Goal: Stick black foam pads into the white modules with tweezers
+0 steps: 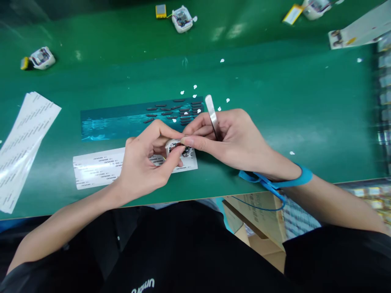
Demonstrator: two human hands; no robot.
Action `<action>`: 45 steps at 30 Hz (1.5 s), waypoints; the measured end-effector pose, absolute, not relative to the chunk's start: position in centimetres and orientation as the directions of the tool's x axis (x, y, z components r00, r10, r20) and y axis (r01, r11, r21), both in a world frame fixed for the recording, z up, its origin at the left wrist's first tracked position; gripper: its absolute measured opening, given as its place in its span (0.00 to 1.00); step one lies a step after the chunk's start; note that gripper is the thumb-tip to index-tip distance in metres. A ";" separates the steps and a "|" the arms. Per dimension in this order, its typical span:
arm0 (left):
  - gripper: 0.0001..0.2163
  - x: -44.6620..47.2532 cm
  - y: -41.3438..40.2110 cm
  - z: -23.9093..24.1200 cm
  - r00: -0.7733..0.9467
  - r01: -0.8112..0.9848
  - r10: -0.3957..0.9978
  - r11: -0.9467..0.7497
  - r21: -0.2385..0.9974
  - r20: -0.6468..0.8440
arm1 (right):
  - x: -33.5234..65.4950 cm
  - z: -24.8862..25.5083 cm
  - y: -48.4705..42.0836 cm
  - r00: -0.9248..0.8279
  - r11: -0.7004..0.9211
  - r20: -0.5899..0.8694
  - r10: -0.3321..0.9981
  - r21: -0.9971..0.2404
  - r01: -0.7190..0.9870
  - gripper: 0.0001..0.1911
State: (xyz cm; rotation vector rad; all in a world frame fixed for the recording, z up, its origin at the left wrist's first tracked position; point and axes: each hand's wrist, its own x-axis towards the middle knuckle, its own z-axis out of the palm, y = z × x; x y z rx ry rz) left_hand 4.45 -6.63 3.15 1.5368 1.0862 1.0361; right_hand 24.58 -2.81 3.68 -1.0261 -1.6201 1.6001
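Observation:
Between my two hands is a small white device housing [172, 144] with electronics showing in its open side. My left hand [149, 156] grips it from the left, thumb and fingers closed round it. My right hand [227, 136] has its thumb and fingertips on the housing's right edge. Metal tweezers [213, 116] are tucked in that same right hand, blunt end pointing up; their tips are hidden. Beneath the hands lies a printed white sheet [97, 169]. Just behind them is a teal film strip [113, 122] bearing several thin black strips [185, 114].
Similar white housings with yellow batteries lie at the back left [42, 58], back middle [182, 19] and back right [316, 8]. More printed sheets [29, 146] are at left. Small white stickers [227, 100] dot the green mat. A blue strap [293, 179] rings my right wrist, its cord hanging over the front edge.

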 end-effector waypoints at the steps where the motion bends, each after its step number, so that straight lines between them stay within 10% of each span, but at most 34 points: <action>1: 0.08 4.4 -6.6 3.2 0.252 0.155 0.962 -0.147 0.977 0.105 | 24.6 3.6 -2.8 -0.488 -0.031 -0.076 0.869 -0.995 0.099 0.12; 19: 0.08 4.0 -5.6 4.7 0.266 0.049 0.961 0.058 0.997 -0.069 | 24.9 3.4 -2.0 -0.367 -0.006 -0.003 0.930 -1.000 -0.006 0.20; 24: 0.03 3.7 -5.3 4.2 0.356 0.246 0.934 -0.103 0.964 0.009 | 26.2 3.4 -0.7 -0.281 0.270 0.175 0.944 -0.898 0.347 0.26; 36: 0.06 3.5 -4.4 3.0 0.375 0.459 0.922 -0.098 0.883 -0.092 | 27.7 3.3 1.4 -0.690 0.241 0.013 0.724 -0.941 0.236 0.33; 45: 0.05 3.5 -4.5 2.8 0.376 0.434 0.922 -0.090 0.896 -0.090 | 27.5 2.6 1.6 -0.676 0.067 -0.092 0.731 -0.976 0.205 0.34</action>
